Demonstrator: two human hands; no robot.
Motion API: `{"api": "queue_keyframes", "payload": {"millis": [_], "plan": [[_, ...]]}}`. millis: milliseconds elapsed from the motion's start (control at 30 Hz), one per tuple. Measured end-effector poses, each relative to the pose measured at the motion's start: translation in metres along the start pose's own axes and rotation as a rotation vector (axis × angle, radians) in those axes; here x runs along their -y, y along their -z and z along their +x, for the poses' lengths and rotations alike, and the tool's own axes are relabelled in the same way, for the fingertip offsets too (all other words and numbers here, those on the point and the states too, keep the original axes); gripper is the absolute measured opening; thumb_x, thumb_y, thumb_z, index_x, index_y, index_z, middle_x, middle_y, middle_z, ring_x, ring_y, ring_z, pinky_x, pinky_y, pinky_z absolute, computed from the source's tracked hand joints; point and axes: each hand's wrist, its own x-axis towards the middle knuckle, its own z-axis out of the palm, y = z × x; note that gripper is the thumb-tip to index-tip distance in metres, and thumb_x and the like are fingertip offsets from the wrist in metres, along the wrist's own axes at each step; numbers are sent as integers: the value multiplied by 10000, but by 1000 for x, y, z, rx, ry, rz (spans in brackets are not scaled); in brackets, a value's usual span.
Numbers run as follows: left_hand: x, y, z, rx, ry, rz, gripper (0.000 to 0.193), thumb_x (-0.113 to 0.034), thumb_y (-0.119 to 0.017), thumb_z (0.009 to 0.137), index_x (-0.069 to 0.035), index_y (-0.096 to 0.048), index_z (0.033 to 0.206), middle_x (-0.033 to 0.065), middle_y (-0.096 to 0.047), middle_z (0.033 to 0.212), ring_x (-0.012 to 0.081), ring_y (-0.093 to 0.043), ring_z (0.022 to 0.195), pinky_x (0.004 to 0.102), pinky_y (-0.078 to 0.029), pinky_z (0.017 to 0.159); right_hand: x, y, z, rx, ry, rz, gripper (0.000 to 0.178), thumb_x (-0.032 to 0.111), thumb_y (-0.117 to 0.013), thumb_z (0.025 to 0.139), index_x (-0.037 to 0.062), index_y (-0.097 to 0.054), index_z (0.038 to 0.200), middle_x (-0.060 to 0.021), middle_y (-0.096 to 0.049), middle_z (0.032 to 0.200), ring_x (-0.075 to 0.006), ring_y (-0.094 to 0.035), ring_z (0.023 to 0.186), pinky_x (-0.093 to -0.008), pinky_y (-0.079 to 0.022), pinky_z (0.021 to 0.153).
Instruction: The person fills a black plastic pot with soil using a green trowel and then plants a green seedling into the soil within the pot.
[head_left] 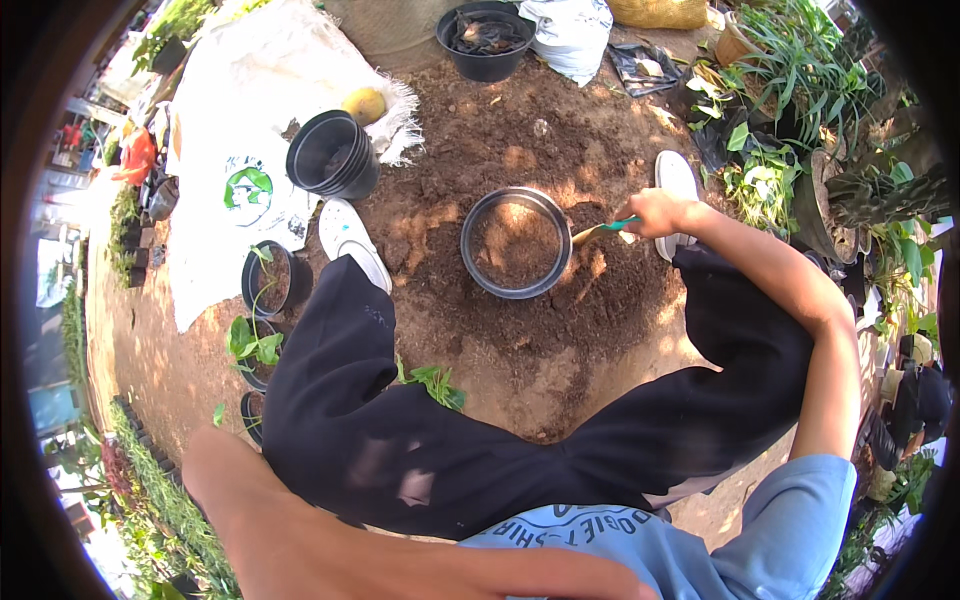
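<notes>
My right hand (658, 212) is closed around the green handle of a small hand trowel (594, 233). Its blade is in the loose soil just right of a round black plant pot (482, 281), close to the rim. Brown soil shows inside this pot, which stands on the ground between my feet. Dark loose soil (610, 300) is spread around it. My bent left arm (330, 530) fills the lower left, very near the camera, and its hand does not show.
Stacked black pots (335, 155) stand on a white sack (240, 90), beside a yellowish round fruit (364, 105). Potted seedlings (268, 285) line my left leg. A black basin (486, 65) and a white bag (568, 35) are at the far side. Leafy plants (800, 80) crowd the right.
</notes>
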Motion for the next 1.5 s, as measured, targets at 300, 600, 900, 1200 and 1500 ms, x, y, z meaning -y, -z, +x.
{"api": "queue_keyframes", "payload": {"millis": [300,600,900,1200,1500], "plan": [[-51,35,-73,-322,-20,120,419,-181,-620,906,-14,-559,1285,179,-685,1030,297,-654,1050,475,-465,978,-17,-13,-4,-21,13,25,307,270,-654,876,159,-718,1155,-157,-730,928,-372,-693,890,-466,-548,798],[23,-8,-181,-1127,418,599,449,-223,-595,943,0,-535,1329,204,-676,1122,308,-647,1123,475,-465,1040,-2,-1,-19,37,-75,32,322,316,-637,887,154,-725,1151,-159,-727,979,-343,-682,1002,-459,-538,873],[46,-46,-242,-1462,1132,702,425,-250,-550,978,2,-541,1320,196,-671,1148,293,-641,1131,444,-465,1026,-6,-4,-8,1,-74,-9,331,354,-654,877,197,-724,1161,-148,-730,994,-326,-690,1014,-446,-550,863],[46,-50,-278,-1638,1404,708,411,-276,-506,1012,4,-546,1311,188,-667,1174,278,-635,1139,412,-465,1012,0,-2,-11,30,-65,12,305,332,-634,882,165,-734,1117,-147,-733,970,-338,-691,983,-459,-543,850],[44,-10,-277,-1803,1503,818,410,-303,-462,1047,6,-551,1301,180,-662,1201,263,-629,1148,381,-465,997,-1,-9,-9,51,-101,42,310,330,-635,847,140,-742,1068,-157,-730,964,-344,-694,986,-463,-545,850]]}}
